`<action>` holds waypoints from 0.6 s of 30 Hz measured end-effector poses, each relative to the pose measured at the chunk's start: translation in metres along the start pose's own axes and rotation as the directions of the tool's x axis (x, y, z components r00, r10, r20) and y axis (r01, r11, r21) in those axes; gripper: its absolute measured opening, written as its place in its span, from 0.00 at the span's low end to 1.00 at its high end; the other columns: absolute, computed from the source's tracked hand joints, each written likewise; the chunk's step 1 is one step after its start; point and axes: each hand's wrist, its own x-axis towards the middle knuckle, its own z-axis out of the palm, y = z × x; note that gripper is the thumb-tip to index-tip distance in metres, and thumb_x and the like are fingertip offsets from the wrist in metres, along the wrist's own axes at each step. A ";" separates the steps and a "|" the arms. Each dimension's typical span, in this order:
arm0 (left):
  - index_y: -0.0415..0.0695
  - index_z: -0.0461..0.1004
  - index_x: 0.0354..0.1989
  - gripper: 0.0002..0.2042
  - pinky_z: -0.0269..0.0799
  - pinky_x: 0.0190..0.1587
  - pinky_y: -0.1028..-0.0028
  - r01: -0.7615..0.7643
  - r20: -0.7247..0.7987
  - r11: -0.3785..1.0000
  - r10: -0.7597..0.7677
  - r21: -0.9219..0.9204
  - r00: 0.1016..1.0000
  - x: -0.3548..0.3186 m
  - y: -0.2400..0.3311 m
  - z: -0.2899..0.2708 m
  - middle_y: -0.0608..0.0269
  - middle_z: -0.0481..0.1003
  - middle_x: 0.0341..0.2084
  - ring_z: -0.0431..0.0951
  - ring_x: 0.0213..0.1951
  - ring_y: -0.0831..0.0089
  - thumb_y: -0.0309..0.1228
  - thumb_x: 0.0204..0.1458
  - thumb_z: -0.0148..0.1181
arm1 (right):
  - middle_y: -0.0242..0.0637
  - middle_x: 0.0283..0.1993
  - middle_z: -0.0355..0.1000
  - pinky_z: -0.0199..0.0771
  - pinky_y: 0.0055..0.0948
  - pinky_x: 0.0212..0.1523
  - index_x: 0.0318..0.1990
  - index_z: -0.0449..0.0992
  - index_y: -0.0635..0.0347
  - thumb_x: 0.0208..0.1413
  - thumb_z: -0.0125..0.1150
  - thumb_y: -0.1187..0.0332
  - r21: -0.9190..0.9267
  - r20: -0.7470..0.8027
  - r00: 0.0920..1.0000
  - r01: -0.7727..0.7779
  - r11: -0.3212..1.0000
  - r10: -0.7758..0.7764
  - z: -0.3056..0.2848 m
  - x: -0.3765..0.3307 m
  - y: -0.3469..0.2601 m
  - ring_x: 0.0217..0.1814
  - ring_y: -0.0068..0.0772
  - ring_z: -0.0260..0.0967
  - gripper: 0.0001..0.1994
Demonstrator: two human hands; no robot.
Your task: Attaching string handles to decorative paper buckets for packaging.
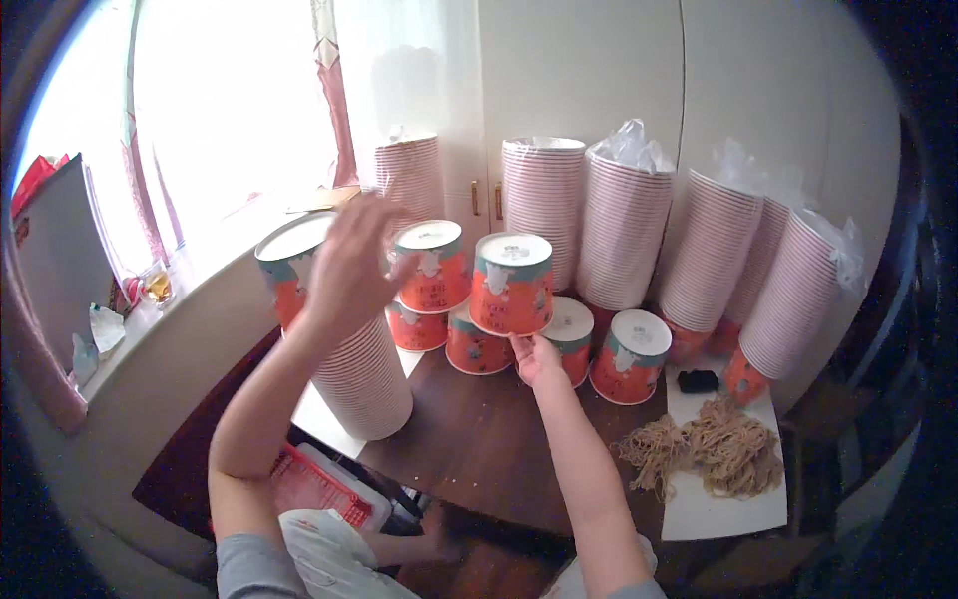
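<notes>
Upside-down orange and green paper buckets stand in a low pyramid on the dark brown table [459, 434]. My right hand [537, 359] pinches the bottom rim of an upper paper bucket [512, 290], which rests over the lower row. Beside it on that upper level is another paper bucket [431, 268]. My left hand [359, 255], slightly blurred, is raised with fingers apart between that bucket and a tall nested stack of buckets [364, 389] at the left. Nothing shows in its grasp. My left forearm hides part of the stack.
Tall nested bucket stacks [627, 230], some with plastic wrap, line the cabinet wall behind. On a white board [699, 519] at the right lie tangled brown twine [736, 449] and a small black object [699, 380]. A red basket [314, 484] sits below the table's left edge.
</notes>
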 end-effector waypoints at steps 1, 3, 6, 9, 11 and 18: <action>0.41 0.64 0.42 0.21 0.56 0.53 0.59 0.045 -0.039 0.999 -0.046 -0.007 0.998 0.002 -0.009 -0.015 0.51 0.65 0.43 0.60 0.52 0.56 0.32 0.38 0.61 | 0.43 0.38 0.68 0.77 0.32 0.39 0.44 0.64 0.63 0.56 0.43 0.70 0.072 0.008 0.999 0.045 0.996 -0.046 0.000 0.003 0.003 0.36 0.37 0.70 0.10; 0.41 0.64 0.43 0.22 0.55 0.53 0.59 0.111 -0.068 0.959 -0.096 0.262 0.993 -0.003 -0.027 -0.038 0.51 0.64 0.44 0.60 0.53 0.56 0.34 0.39 0.60 | 0.43 0.39 0.68 0.77 0.32 0.39 0.44 0.64 0.63 0.56 0.42 0.71 0.124 -0.019 0.997 0.082 0.989 -0.080 0.001 0.004 0.014 0.38 0.36 0.69 0.10; 0.40 0.64 0.43 0.22 0.58 0.51 0.59 0.139 0.063 0.865 -0.192 0.482 0.979 -0.019 -0.059 -0.042 0.50 0.67 0.40 0.64 0.49 0.55 0.37 0.39 0.59 | 0.41 0.38 0.68 0.77 0.33 0.40 0.43 0.64 0.63 0.56 0.40 0.73 0.210 0.012 0.988 0.147 0.967 -0.153 -0.002 -0.007 0.015 0.40 0.36 0.69 0.09; 0.39 0.66 0.38 0.19 0.63 0.45 0.61 0.270 0.212 0.849 -0.398 0.455 0.893 -0.024 -0.068 -0.045 0.51 0.69 0.35 0.69 0.42 0.56 0.36 0.39 0.59 | 0.43 0.35 0.68 0.75 0.34 0.44 0.39 0.63 0.67 0.54 0.39 0.74 0.122 0.028 0.997 0.071 0.990 -0.075 -0.006 -0.029 0.009 0.41 0.37 0.69 0.08; 0.38 0.67 0.34 0.17 0.65 0.42 0.62 0.345 0.277 0.866 -0.453 0.361 0.847 -0.025 -0.071 -0.044 0.51 0.70 0.32 0.71 0.38 0.56 0.35 0.38 0.60 | 0.44 0.36 0.68 0.74 0.33 0.44 0.38 0.63 0.67 0.54 0.39 0.74 0.050 0.017 0.999 0.046 0.998 -0.047 -0.005 -0.047 0.005 0.41 0.38 0.69 0.08; 0.36 0.65 0.25 0.12 0.64 0.36 0.62 0.348 0.143 0.923 -0.371 0.165 0.917 -0.020 -0.078 -0.035 0.53 0.69 0.28 0.71 0.33 0.54 0.31 0.38 0.58 | 0.46 0.39 0.69 0.72 0.33 0.45 0.38 0.64 0.66 0.52 0.42 0.74 -0.223 0.234 0.968 -0.031 0.974 0.084 -0.005 -0.097 -0.018 0.42 0.39 0.69 0.08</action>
